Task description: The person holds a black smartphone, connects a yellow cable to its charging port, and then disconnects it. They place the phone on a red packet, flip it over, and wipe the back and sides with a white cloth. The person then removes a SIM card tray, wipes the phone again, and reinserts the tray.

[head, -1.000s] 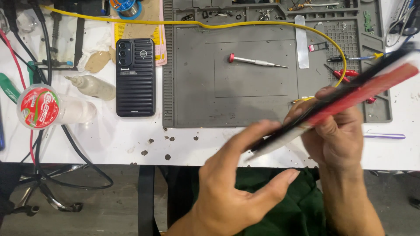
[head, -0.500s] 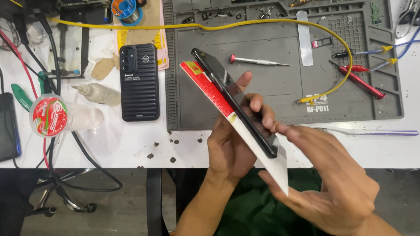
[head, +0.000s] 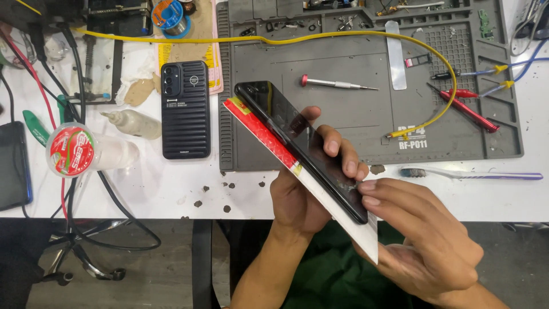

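Phone (head: 300,146) atop flat pack (head: 320,191), before mat (head: 366,109); cased phone (head: 185,110) left.

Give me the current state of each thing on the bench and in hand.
Black phone: held tilted above the mat, atop a red-and-white packet.
Left hand: gripping phone and packet.
Right hand: fingertips at the phone's lower end.
Cased phone: lying back up.
Screwdriver: lying on grey mat.

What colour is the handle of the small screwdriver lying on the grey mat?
The screwdriver has a red cap and a silver shaft, seen in the head view.
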